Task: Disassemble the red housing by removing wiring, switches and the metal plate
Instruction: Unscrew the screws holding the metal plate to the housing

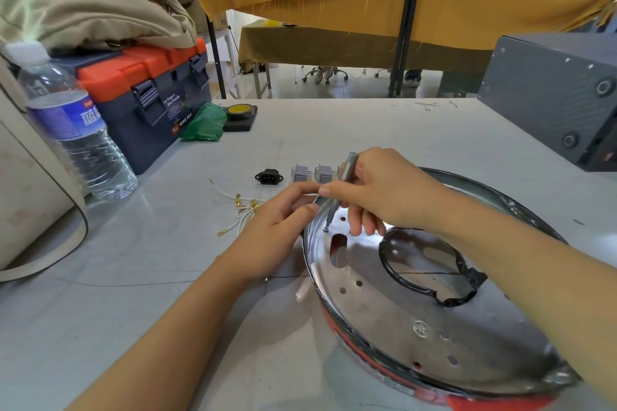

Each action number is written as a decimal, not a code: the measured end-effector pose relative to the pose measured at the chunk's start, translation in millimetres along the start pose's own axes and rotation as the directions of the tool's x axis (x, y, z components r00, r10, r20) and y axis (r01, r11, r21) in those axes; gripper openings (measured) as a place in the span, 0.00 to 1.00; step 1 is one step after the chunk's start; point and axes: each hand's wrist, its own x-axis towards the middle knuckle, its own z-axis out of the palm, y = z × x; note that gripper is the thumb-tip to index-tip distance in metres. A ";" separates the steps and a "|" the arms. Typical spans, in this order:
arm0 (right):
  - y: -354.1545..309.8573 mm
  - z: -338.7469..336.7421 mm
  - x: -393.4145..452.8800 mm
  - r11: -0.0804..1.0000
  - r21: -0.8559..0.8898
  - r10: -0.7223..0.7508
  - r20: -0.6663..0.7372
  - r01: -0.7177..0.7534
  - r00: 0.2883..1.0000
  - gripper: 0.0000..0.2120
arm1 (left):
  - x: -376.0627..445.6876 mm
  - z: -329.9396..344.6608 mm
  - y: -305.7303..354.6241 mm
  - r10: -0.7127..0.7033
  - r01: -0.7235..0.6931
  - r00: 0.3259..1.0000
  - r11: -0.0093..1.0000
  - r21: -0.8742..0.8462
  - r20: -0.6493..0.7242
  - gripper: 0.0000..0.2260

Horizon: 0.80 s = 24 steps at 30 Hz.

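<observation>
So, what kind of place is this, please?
Probably a small repair or assembly workshop. A toolbox and a roll of tape stand on the worktable, removed switches and wires lie there, and the hands work a screwdriver on a metal plate.

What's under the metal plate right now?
The red housing shows below the metal plate rim and through the slot. Everything else beneath the plate is covered.
</observation>
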 end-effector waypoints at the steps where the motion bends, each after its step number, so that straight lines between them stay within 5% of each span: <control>1: 1.1 -0.6 -0.2 0.999 0.033 -0.005 0.022 0.005 1.000 0.15 | 0.0 -0.1 0.3 -0.001 0.001 1.000 1.000 -0.001 0.003 0.13; 12: 6.8 -11.7 -1.7 0.972 0.231 -0.079 0.163 0.040 0.983 0.07 | -0.1 0.8 1.2 0.006 -0.005 1.000 0.999 -0.038 0.018 0.13; 24: 5.3 -5.4 0.6 0.972 0.234 -0.045 0.158 0.007 0.986 0.06 | 0.3 0.6 0.5 0.028 -0.026 0.999 0.998 -0.051 0.038 0.13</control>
